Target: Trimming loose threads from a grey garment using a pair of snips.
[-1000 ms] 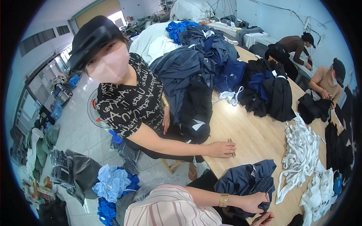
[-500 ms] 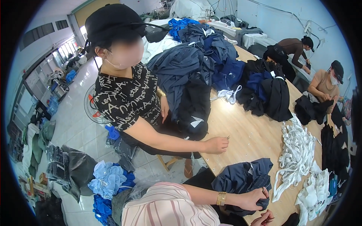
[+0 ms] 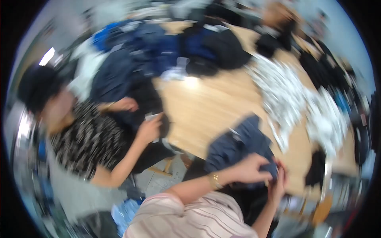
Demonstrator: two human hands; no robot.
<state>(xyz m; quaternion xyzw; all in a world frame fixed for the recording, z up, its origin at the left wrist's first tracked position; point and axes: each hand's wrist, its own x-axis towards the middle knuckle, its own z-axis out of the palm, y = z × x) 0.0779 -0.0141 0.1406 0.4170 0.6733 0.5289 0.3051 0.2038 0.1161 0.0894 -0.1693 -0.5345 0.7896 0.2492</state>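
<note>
Fingers of the wearer's left hand are curving, thumb set apart from them, at the edge of a crumpled dark navy cloth garment. Facing it, the right hand is reaching up from below, its bent fingers meeting that same edge. Everything is blurring, so from where I'm standing I cannot tell whether either hand is pinching the cloth or merely touching it. The garment is lying at the near edge of the pale wooden table, directly in front of the wearer, who is wearing a pale shirt with thin darker stripes and a gold-coloured bracelet on the left wrist.

Just beyond, a tangled heap of white fabric straps is spreading over the table, with a smaller white cloth pile sitting to its right. Farther back, a broad mound of navy and black clothing is covering the far left side. Near it, a co-worker in a black shirt with pale lettering is sitting, one hand holding something small and whitish, too smeared to make out.
</note>
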